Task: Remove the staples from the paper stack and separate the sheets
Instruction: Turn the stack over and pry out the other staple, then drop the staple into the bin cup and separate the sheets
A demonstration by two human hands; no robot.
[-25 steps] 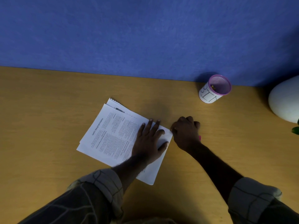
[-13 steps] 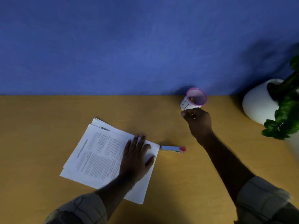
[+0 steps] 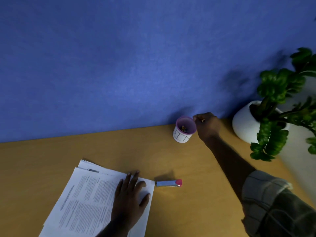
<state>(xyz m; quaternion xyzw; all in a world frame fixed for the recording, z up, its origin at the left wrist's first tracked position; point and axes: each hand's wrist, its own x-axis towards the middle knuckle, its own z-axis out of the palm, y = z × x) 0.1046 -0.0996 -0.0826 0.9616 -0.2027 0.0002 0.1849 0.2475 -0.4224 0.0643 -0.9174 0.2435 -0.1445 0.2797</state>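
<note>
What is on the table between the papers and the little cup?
In the head view, a stapler-like tool with a pink end lies beside the papers; past it, bare table reaches the cup.

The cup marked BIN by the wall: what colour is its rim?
Purple-pink rim on a white cup, seen clearly in the head view.

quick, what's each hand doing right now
Left hand: open, fingers flat on the paper stack.
Right hand: fingers curled at the cup rim; holding anything cannot be told.
</note>
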